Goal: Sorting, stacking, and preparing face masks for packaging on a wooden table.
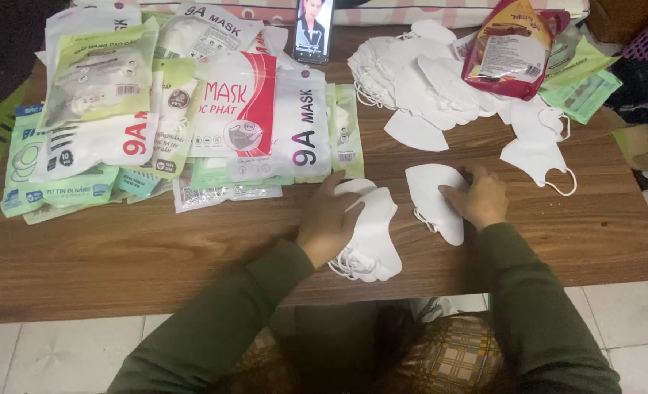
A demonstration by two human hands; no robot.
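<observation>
My left hand [329, 219] rests on a small stack of folded white face masks [373, 237] near the front of the wooden table [119, 248], fingers curled over the stack's left edge. My right hand [478, 197] presses flat on a single white mask [435, 195] lying just right of the stack. Both arms wear dark green sleeves. A loose heap of white masks [419, 84] lies at the back middle, and two more single masks [539, 157] lie to the right.
Overlapping packets of masks in white, red and green [185, 117] cover the table's left half. A phone [314, 29] stands upright at the back. A red snack bag [510, 47] and green packets [583, 91] sit back right. Tiled floor lies below the front edge.
</observation>
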